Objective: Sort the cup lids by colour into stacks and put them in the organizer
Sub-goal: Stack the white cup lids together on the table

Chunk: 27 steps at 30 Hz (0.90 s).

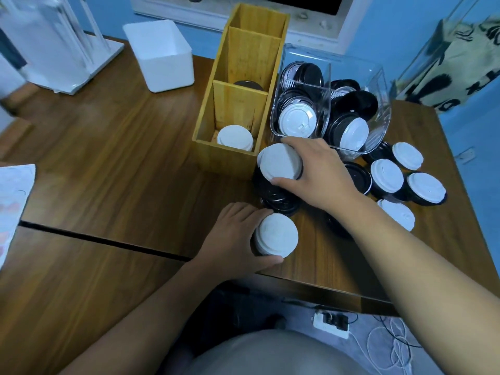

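Observation:
A wooden organizer [208,123] with three compartments stands on the table; its near compartment holds a stack of white lids [234,138], and a black lid [247,85] shows in the middle one. My left hand [235,234] grips a short stack of white lids [276,235] near the table's front edge. My right hand [316,171] grips a white lid [280,161] lying on top of a stack of black lids [278,198], just right of the organizer's near end.
A clear plastic bin [378,104] with mixed black and white lids sits right of the organizer. Several loose white lids [387,175] and black lids lie at the right. A white box [162,55] stands at the back left. Papers [13,207] lie at the left edge.

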Available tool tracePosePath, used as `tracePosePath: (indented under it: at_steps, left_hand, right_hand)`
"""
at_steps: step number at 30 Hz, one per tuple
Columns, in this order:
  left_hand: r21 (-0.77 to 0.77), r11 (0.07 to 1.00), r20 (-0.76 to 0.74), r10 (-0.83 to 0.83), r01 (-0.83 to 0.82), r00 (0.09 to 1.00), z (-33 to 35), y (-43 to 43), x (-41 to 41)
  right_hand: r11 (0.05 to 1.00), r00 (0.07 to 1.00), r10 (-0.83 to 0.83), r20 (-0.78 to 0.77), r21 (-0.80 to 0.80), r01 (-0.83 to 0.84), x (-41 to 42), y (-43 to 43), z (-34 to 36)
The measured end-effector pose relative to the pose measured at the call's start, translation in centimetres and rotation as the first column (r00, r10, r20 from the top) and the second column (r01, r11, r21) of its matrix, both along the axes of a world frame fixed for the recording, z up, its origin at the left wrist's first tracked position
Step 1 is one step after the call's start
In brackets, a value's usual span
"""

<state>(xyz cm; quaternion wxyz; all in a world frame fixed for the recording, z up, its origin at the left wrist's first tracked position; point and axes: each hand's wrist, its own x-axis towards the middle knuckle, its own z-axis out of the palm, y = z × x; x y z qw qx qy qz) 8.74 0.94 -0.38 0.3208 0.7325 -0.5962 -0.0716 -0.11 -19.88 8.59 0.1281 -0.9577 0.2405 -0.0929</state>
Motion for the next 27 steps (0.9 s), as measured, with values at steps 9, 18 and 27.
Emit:
tracePosePath:
  at_steps: [9, 18, 27]
  left_hand:
    - [0.022, 1.0, 0.016, -0.009, 0.009, 1.0, -0.5, -0.2, 0.2]
    - [0.014, 0.999, 0.034, -0.039, 0.039, 0.999, -0.8, -0.3, 0.0]
    - [0.006, 0.998, 0.03, -0.063, 0.063, 0.998, -0.5, -0.1, -0.2]
  right_hand:
    - [0.973, 1.0, 0.025, -0.018, 0.231, -0.021, -12.2, 2.5, -1.4]
    - [0.925, 0.969, 0.241, 0.048, 0.291, -0.244, -10.6, 5.0, -3.2]
    - [0.927, 0.954, 0.291, -0.072, 0.267, -0.263, -8.5, 5.7, -3.2]
